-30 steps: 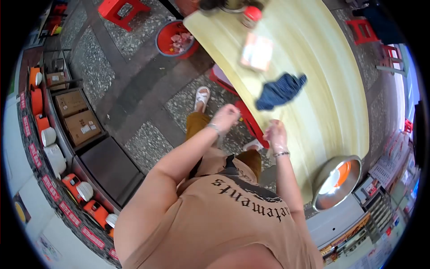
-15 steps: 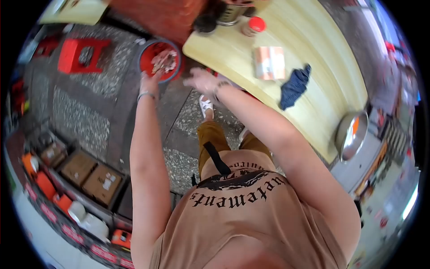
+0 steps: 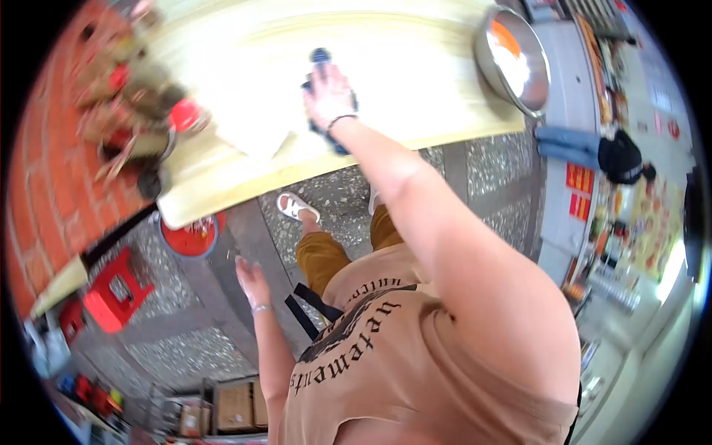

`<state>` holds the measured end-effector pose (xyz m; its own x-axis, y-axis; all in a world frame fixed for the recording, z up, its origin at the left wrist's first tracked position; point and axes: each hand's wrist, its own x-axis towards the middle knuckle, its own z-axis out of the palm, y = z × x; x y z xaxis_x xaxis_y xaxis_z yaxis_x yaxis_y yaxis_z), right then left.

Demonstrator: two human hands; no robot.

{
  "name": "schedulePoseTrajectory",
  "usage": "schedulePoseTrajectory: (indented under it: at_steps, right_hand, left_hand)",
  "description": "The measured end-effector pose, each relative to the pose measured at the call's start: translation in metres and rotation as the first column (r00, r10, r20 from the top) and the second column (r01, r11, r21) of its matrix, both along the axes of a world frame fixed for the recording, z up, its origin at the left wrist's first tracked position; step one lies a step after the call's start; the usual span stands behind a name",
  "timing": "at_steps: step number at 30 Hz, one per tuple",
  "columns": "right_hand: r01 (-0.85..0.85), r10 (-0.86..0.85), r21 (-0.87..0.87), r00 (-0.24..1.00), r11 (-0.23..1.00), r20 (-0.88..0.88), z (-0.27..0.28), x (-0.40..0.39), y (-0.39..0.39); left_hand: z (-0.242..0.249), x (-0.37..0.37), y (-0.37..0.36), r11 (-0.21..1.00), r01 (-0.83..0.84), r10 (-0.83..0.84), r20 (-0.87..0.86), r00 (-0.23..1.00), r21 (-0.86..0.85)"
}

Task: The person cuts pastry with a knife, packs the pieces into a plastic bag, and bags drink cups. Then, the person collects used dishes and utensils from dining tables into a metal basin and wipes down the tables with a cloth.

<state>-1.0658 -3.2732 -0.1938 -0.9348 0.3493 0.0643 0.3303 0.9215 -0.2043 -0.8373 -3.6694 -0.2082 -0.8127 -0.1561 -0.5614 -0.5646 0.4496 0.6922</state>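
Right hand [image 3: 330,98] has swung from beside the round red bin [image 3: 176,238] onto the dark-blue fabric cloth [image 3: 320,56] on the pale wood-grain table [image 3: 415,81]; its grip is unclear. Left hand [image 3: 253,282], fingers apart, hangs near the bin.

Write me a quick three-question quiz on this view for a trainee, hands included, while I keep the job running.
1. Which hand is on the cloth?
2. True or false: the bucket stands on the floor.
3. Where is the left hand?
A. On the bowl
B. On the red jar lid
C. Clear of the table

Key
1. The right hand.
2. True.
3. C.
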Motion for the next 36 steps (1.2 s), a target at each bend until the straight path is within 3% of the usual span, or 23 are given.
schedulePoseTrajectory:
  at_steps: [2, 3, 8, 10, 12, 13, 16, 17, 18, 19, 20, 22, 26, 28, 29, 32, 34, 36]
  right_hand:
    - [-0.148, 0.147, -0.153, 0.989, 0.977, -0.015, 0.004, 0.019, 0.029]
    - [-0.169, 0.17, -0.142, 0.985, 0.975, -0.006, 0.005, 0.031, 0.049]
    - [0.015, -0.04, -0.159, 0.987, 0.987, -0.154, -0.013, 0.123, 0.195]
    - [0.111, -0.115, -0.187, 0.993, 0.976, -0.011, 0.005, 0.175, 0.274]
    - [0.119, -0.13, -0.183, 0.991, 0.976, -0.045, 0.004, 0.226, 0.357]
    - [0.125, -0.133, -0.2, 0.991, 0.972, -0.028, 0.001, 0.249, 0.396]
    - [0.207, -0.178, -0.231, 0.974, 0.951, 0.139, 0.011, 0.317, 0.503]
    - [0.226, -0.193, -0.268, 0.97, 0.936, 0.145, 0.003, 0.343, 0.545]
    - [0.393, -0.436, -0.505, 0.899, 0.768, 0.036, 0.004, 0.36, 0.574]
    - [0.477, -0.63, -0.691, 0.776, 0.543, 0.041, 0.028, 0.365, 0.599]
    - [0.455, -0.445, -0.295, 0.889, 0.84, 0.103, 0.027, 0.377, 0.63]
    - [0.646, -0.694, -0.316, 0.717, 0.694, -0.057, 0.01, 0.385, 0.681]
    - [0.596, -0.661, -0.309, 0.728, 0.741, -0.182, 0.046, 0.354, 0.745]
    - [0.518, -0.767, -0.602, 0.58, 0.608, -0.274, 0.095, 0.347, 0.759]
    - [0.491, -0.737, -0.571, 0.576, 0.658, -0.353, 0.106, 0.35, 0.774]
    - [0.257, -0.81, -0.843, 0.502, 0.473, -0.302, 0.153, 0.374, 0.816]
    - [0.191, -0.802, -0.877, 0.522, 0.442, -0.29, 0.165, 0.406, 0.852]
    - [0.011, -0.858, -0.966, 0.463, 0.257, -0.223, 0.2, 0.431, 0.877]
  left_hand:
    - [-0.002, 0.01, 0.03, 0.996, 0.077, -0.079, 0.037, 0.996, 0.032]
    - [-0.004, 0.013, 0.048, 0.994, 0.093, -0.096, 0.065, 0.993, 0.056]
    - [0.009, 0.01, 0.142, 0.984, 0.174, -0.176, 0.083, 0.981, 0.031]
    - [0.015, 0.014, 0.183, 0.988, 0.156, -0.156, 0.057, 0.986, 0.011]
    - [0.003, 0.025, 0.218, 0.914, 0.354, -0.371, -0.06, 0.927, -0.197]
    - [0.009, 0.028, 0.251, 0.92, 0.331, -0.358, -0.105, 0.928, -0.21]
    - [0.028, 0.05, 0.372, 0.953, 0.291, -0.296, -0.06, 0.953, -0.082]
    - [0.054, 0.049, 0.431, 0.933, 0.359, -0.359, -0.044, 0.932, 0.009]
    - [0.084, 0.043, 0.488, 0.9, 0.424, -0.422, -0.043, 0.906, 0.096]
    - [0.072, 0.045, 0.525, 0.884, 0.448, -0.436, -0.107, 0.893, 0.136]
    - [0.06, 0.043, 0.559, 0.867, 0.467, -0.44, -0.173, 0.881, 0.174]
    - [0.157, 0.036, 0.658, 0.877, 0.364, -0.398, 0.052, 0.916, 0.313]
    - [0.159, 0.016, 0.745, 0.816, 0.331, -0.353, -0.046, 0.934, 0.474]
    - [0.156, 0.004, 0.779, 0.644, -0.162, -0.112, 0.303, 0.946, 0.747]
    - [0.148, -0.002, 0.795, 0.589, -0.197, -0.147, 0.344, 0.927, 0.784]
    - [0.124, 0.0, 0.842, 0.614, -0.303, -0.025, 0.402, 0.915, 0.729]
    - [0.101, 0.008, 0.86, 0.602, -0.32, 0.048, 0.367, 0.929, 0.731]
    - [0.101, 0.016, 0.883, 0.643, -0.475, 0.144, 0.513, 0.846, 0.601]
